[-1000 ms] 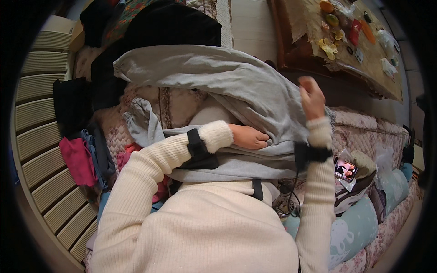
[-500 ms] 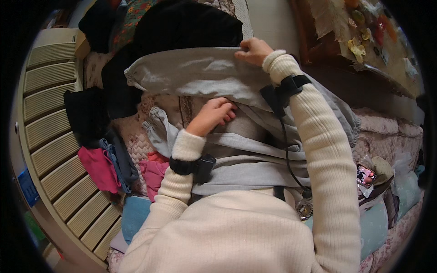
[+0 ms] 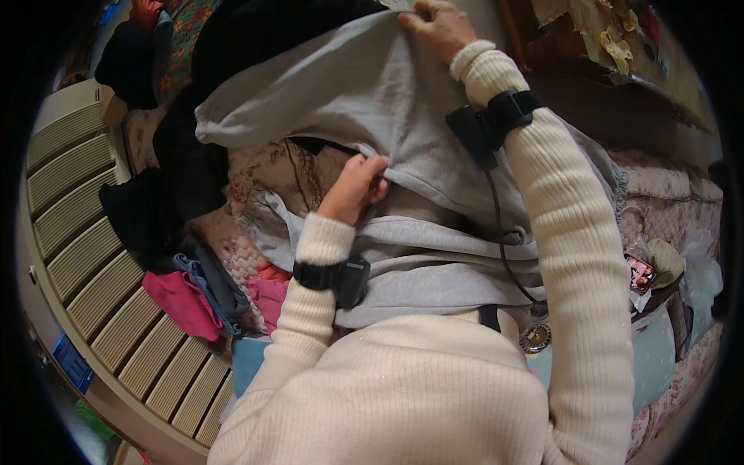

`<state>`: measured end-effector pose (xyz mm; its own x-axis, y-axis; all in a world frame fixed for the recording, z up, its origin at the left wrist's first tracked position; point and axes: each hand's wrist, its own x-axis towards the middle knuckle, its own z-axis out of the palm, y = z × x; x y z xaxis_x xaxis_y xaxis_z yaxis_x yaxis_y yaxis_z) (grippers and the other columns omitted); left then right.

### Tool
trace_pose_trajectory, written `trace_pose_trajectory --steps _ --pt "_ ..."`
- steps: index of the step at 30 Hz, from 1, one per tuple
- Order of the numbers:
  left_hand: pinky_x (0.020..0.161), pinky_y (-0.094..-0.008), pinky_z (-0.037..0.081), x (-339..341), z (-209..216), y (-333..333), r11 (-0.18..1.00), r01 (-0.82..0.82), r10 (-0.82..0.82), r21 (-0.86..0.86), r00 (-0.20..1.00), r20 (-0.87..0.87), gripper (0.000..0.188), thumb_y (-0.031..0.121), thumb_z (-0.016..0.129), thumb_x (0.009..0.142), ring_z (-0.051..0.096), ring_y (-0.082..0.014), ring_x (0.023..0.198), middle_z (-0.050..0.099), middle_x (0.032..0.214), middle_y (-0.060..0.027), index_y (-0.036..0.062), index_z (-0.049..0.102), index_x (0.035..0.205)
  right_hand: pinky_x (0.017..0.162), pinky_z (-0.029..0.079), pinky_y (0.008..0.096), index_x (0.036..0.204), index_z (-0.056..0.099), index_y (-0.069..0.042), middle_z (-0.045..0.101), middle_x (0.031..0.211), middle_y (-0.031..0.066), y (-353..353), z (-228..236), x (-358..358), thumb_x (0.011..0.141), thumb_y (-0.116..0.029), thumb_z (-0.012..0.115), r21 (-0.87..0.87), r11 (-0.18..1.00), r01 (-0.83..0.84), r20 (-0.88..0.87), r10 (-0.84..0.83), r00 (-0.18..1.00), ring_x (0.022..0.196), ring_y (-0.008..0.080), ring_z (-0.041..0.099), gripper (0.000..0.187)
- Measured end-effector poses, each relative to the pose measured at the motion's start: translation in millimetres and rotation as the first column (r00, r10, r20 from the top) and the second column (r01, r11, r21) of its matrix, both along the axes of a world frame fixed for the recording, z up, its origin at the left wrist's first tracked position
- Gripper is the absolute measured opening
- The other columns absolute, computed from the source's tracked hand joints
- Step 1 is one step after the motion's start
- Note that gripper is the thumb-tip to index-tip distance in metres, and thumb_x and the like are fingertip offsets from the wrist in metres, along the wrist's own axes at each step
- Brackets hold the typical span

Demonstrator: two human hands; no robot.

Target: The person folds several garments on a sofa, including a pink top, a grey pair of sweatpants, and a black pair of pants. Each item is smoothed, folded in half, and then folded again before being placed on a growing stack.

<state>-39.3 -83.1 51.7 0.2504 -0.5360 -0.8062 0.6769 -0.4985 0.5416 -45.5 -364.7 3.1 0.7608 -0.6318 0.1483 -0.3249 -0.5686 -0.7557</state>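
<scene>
Light grey sweatpants [image 3: 325, 93] lie spread across my lap and the bed, one gathered cuff at the far left and a gathered edge at the right. My right hand [image 3: 438, 29] pinches their far edge, lifting it so the fabric drapes in a slope. Nearer to me, my left hand [image 3: 356, 188] is closed on an inner edge of the same cloth, near where the legs seem to part. The second leg [image 3: 275, 229] lies bunched to the left of my left wrist. Further grey folds cover my lap, partly hidden by my forearms.
Black clothing [image 3: 232, 39] lies beyond the sweatpants and down the left side. A pink garment [image 3: 182, 302] and blue jeans [image 3: 209, 291] rest by the slatted bed rail [image 3: 85, 232]. Plastic-wrapped items [image 3: 659, 341] sit at the right; a cluttered wooden table [image 3: 573, 54] stands far right.
My right hand has raised the far edge of the sweatpants and moved farther away. My left hand has closed on the inner edge and pulled the cloth taut. The view has shifted slightly.
</scene>
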Motion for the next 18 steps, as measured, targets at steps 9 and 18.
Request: trace_pose_trajectory --steps 9,18 --pt "0.051 -0.0225 0.044 5.6 -14.9 25.3 0.999 0.014 -0.017 -0.043 0.998 -0.068 0.023 0.03 0.058 0.095 0.059 -0.011 0.064 0.063 0.079 -0.0036 0.008 0.055 0.09 0.08 0.049 0.0403 0.104 0.061 -0.012 0.07 0.097 0.0113 27.1 18.1 7.2 0.083 -0.041 0.068 -0.019 0.999 0.031 -0.264 -0.035 0.964 0.093 0.0291 0.066 0.036" --pt "0.075 -0.0335 0.05 38.0 -19.5 48.7 0.868 -0.457 0.374 -0.194 0.859 -0.35 0.034 0.036 0.057 0.096 0.058 -0.0219 0.103 0.063 0.115 -0.0042 0.0138 0.056 0.122 0.087 0.047 0.0479 0.099 0.067 -0.015 0.069 0.099 0.0148 56.6 61.7 49.8 0.082 -0.046 0.062 0.278 0.945 -0.174 -0.237 0.242 0.941 0.097 0.0344 0.064 0.036"
